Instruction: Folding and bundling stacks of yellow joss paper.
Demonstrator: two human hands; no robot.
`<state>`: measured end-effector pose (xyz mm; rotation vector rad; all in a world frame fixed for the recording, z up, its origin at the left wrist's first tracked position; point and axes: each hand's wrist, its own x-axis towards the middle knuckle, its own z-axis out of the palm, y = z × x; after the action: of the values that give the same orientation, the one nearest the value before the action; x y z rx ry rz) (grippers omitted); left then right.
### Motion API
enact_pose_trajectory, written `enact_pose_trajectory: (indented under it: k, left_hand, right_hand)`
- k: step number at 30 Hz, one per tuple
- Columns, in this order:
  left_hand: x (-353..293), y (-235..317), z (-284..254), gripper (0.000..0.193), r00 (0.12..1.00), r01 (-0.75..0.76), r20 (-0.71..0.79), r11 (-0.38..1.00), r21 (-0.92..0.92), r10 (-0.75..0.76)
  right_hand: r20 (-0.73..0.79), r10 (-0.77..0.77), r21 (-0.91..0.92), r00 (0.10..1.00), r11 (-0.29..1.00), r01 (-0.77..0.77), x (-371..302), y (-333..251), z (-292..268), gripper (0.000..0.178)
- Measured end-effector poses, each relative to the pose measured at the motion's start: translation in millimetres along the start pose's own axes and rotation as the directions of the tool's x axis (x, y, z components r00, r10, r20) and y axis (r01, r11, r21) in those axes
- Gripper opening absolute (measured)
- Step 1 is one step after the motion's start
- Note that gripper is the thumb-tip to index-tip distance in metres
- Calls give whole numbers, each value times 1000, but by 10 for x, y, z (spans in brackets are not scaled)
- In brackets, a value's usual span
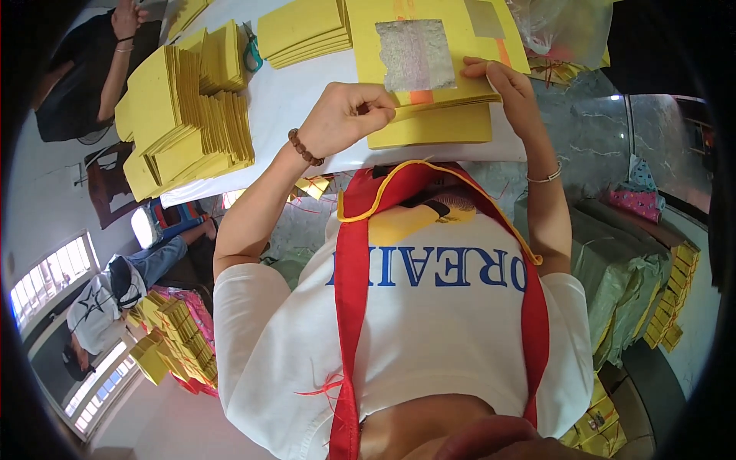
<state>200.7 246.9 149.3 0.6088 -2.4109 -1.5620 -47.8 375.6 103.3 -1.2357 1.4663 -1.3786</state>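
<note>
A stack of yellow joss paper with a silver foil square and orange marks lies before me on the white-covered table. Its near edge is slightly raised, and a folded yellow bundle shows below it. My left hand is closed, thumb and finger pinching the near left corner of the paper. My right hand curls round the near right side, fingers on top; its thumb is partly hidden. I wear a beaded bracelet on the left wrist and a bangle on the right.
Folded yellow paper bundles are piled at the table's left. Another stack lies behind, beside teal-handled scissors. A clear plastic bag stands far right. Other people are at left. Wrapped bales stand at right.
</note>
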Motion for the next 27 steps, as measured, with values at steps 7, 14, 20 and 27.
enact_pose_trajectory:
  k: [7, 14, 20, 27]
  left_hand:
    - [49, 44, -76, 14, 980, 181, 100, 977, -110, -170]
    - [106, -49, -97, 15, 982, 170, 115, 960, -224, -147]
    - [112, -47, -115, 15, 976, 198, 138, 952, -233, -170]
    - [141, -43, -140, 16, 976, 208, 124, 943, -259, -181]
  right_hand:
    - [0, -9, 6, 1000, 1000, 9, -5, 0, -3, 38]
    - [48, -101, -27, 994, 994, 103, -24, 82, -29, 62]
    - [83, -110, 62, 990, 993, 105, -14, 109, -35, 73]
    - [73, -127, 16, 989, 992, 126, -41, 142, -60, 48]
